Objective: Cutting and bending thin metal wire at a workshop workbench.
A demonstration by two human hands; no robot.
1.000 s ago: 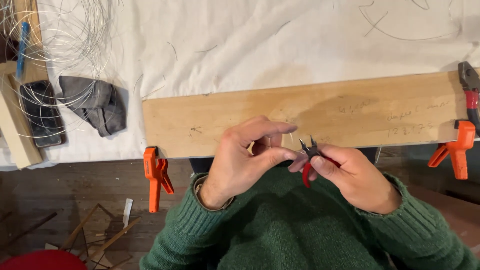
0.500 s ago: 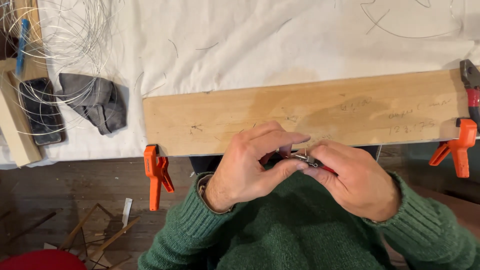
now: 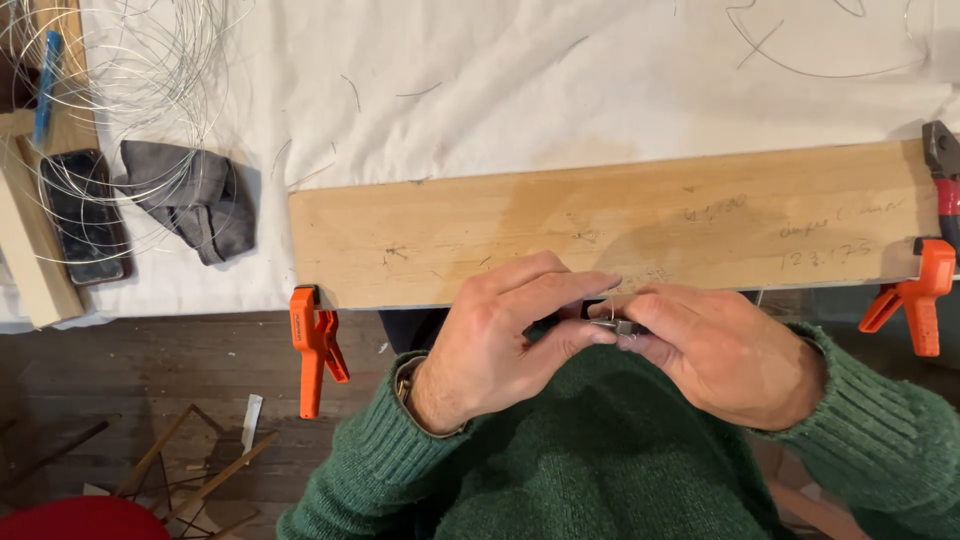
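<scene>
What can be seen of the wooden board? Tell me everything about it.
The wooden board is a long, pale, flat plank lying along the table's near edge on a white cloth. Its surface is scuffed, with faint pencil marks toward the right. An orange clamp grips its left corner and another orange clamp its right end. The left hand and right hand overlap its near edge.

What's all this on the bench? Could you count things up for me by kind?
Orange spring clamps: 2
Wooden board clamped to the bench edge: 1
Grey cloth: 1
Dark phone: 1
Coil of thin wire: 1
Red-handled pliers at far right: 1
Small metal tool pinched between the left hand and right hand: 1
Total: 8
</scene>
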